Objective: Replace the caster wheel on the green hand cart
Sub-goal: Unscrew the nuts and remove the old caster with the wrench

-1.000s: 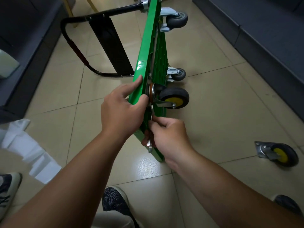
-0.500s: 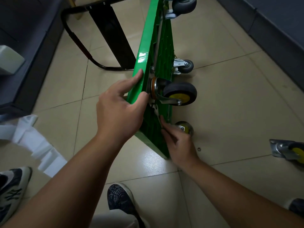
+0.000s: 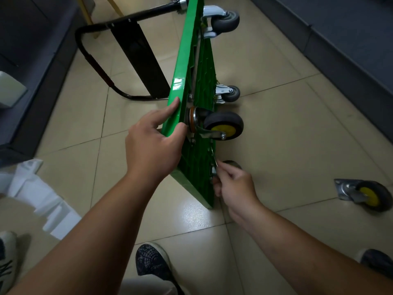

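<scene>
The green hand cart (image 3: 187, 67) stands on its side on the tiled floor, underside facing right. My left hand (image 3: 153, 143) grips its upper edge, thumb by a yellow-hubbed caster wheel (image 3: 224, 127) that sits against the underside. Low on the cart, my right hand (image 3: 234, 184) pinches a small metal tool or fastener at the mounting plate of a lower caster (image 3: 232, 163), which is mostly hidden behind the fingers. A loose caster wheel (image 3: 368, 194) with a yellow hub and metal plate lies on the floor at the right.
Two grey casters (image 3: 225, 21) (image 3: 230, 93) sit at the cart's far end, and the black folding handle (image 3: 127, 52) lies on the floor to the left. Dark sofas line both sides. White paper (image 3: 40, 196) lies at the left. My shoe (image 3: 152, 260) is below.
My right hand has dropped from just under the upper yellow caster to the lower caster near the floor. My left hand kept its grip on the cart's edge.
</scene>
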Demonstrator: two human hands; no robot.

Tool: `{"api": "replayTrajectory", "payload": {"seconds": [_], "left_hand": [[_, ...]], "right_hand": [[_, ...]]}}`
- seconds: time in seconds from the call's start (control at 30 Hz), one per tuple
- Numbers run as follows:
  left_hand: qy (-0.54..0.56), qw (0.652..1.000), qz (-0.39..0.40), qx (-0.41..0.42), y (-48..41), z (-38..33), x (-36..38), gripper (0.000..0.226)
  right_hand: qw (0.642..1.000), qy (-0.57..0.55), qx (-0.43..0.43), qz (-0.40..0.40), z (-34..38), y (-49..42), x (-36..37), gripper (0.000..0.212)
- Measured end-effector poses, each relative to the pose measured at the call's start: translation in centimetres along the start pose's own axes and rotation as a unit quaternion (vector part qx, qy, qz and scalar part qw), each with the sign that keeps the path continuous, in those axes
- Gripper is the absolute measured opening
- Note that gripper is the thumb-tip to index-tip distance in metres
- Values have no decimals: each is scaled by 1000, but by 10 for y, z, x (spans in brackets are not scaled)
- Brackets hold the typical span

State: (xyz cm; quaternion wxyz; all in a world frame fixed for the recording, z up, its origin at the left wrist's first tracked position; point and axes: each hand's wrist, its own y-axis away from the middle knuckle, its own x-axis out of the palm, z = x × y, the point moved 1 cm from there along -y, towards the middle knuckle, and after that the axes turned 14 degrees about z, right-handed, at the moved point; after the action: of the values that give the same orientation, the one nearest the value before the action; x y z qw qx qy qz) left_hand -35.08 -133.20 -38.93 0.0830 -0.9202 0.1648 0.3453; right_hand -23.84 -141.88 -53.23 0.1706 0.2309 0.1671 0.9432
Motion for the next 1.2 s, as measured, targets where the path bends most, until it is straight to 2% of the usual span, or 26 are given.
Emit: {"api": "replayTrajectory", "payload": {"seconds": [0.17, 0.3, 0.43, 0.53, 0.67, 0.77, 0.93, 1.07, 1.13, 1.2], "left_hand": [[0, 1000, -2, 0, 1, -3, -1, 51], [7, 1000, -7, 3, 0, -2, -1, 50], [-3, 1000, -15, 2, 0, 0, -1, 49], [-3, 1000, -13, -1, 0, 0, -1, 49], [-2, 1000, -13, -1, 0, -1, -1, 49], [-3, 1000, -10, 1, -1, 0, 0, 48], [-13, 1000, -2, 14, -2, 7, 1, 49], [-12, 1000, 3, 21, -2, 8, -2, 49], [-15, 1000, 3, 23, -3, 9, -2, 49], [-11, 1000, 3, 21, -3, 8, -1, 49]], "right_hand": [[993, -94, 74, 26, 43, 18, 32, 28], [993, -98, 58, 40, 61, 28, 50, 25], [996, -33, 7, 85, 65, 36, 59, 31], [994, 6, -23, 109, 62, 39, 60, 28], [991, 36, -54, 120, 46, 38, 50, 29], [982, 109, -102, 115, 18, 34, 39, 36], [957, 209, -181, 88, -20, 15, 24, 42], [901, 324, -277, 75, -30, -5, 9, 47], [876, 376, -291, 79, -33, -11, -4, 50], [880, 378, -275, 78, -36, -10, -16, 49]]}}
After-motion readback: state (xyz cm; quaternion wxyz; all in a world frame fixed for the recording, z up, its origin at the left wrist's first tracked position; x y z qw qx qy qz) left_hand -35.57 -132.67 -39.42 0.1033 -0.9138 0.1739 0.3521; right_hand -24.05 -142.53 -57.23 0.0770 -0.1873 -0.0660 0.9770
